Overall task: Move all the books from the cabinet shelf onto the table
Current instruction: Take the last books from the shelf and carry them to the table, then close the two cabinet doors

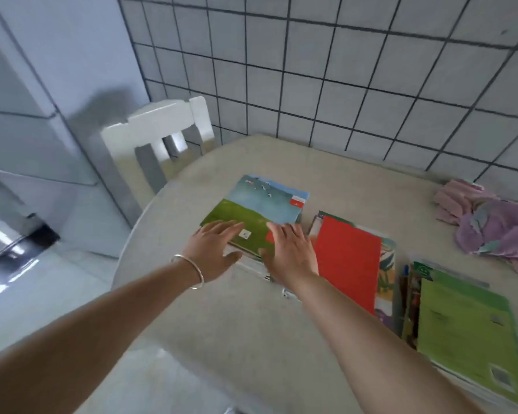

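Worktop (222, 318): beige, round-edged, set against a tiled wall.
Landscape book stack (260, 210): lies flat on the worktop, left of the others.
Left hand (213, 252): fingers straight, resting on the stack's near-left corner; bracelet (189, 271) on wrist.
Right hand (290, 252): fingers spread flat on the stack's near-right edge.
Red book (349, 258): just beside, on another stack.
Green book (467, 333): far right.
Pink cloth (491, 222): behind.
White chair (159, 127): beyond the worktop.

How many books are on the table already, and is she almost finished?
Three piles lie on the table already: one topped by a landscape-cover book, one by a red book, one by a green book. Right now the left hand and right hand rest flat on the landscape pile, settling it. The cabinet shelf is out of view, so I cannot tell what is left.
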